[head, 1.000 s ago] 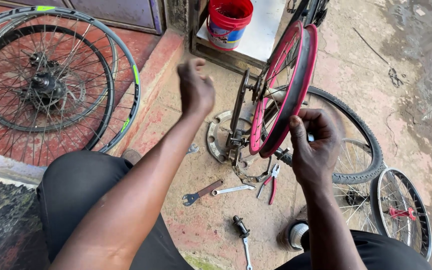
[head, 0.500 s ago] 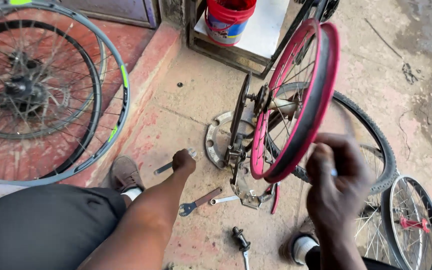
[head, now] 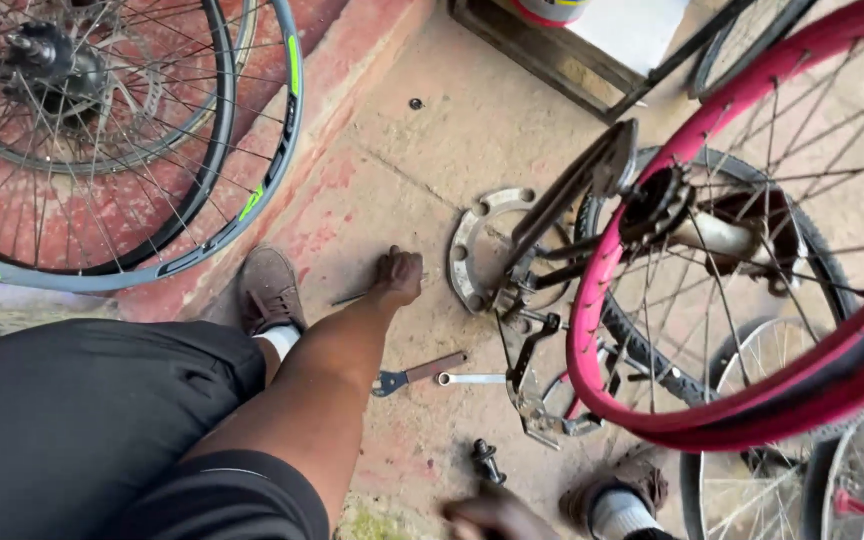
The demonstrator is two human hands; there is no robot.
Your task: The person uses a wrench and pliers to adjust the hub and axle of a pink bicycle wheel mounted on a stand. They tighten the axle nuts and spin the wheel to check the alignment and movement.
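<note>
My left hand point(head: 397, 275) reaches down to the concrete floor, fingers curled over a thin metal rod point(head: 350, 297) that sticks out to its left. A round metal disc with holes point(head: 474, 250) lies just right of that hand. Only a blurred part of my right hand point(head: 492, 515) shows at the bottom edge; what it holds is unclear. A bicycle wheel with a pink rim point(head: 752, 405) stands upright at the right, its sprocket point(head: 657, 200) and frame stays beside it.
A rusty-handled spanner point(head: 417, 373) and a silver wrench point(head: 472, 378) lie under my forearm, a bolt point(head: 489, 462) nearer me. Spoked wheels point(head: 252, 200) lean at the left. A black tyre point(head: 822, 270) and a small wheel point(head: 852, 490) lie right. My shoes point(head: 270, 290) rest on the floor.
My left hand dropped from chest height to the floor and closed over the thin rod. My right hand left the pink wheel and sank to the bottom edge. The camera moved closer.
</note>
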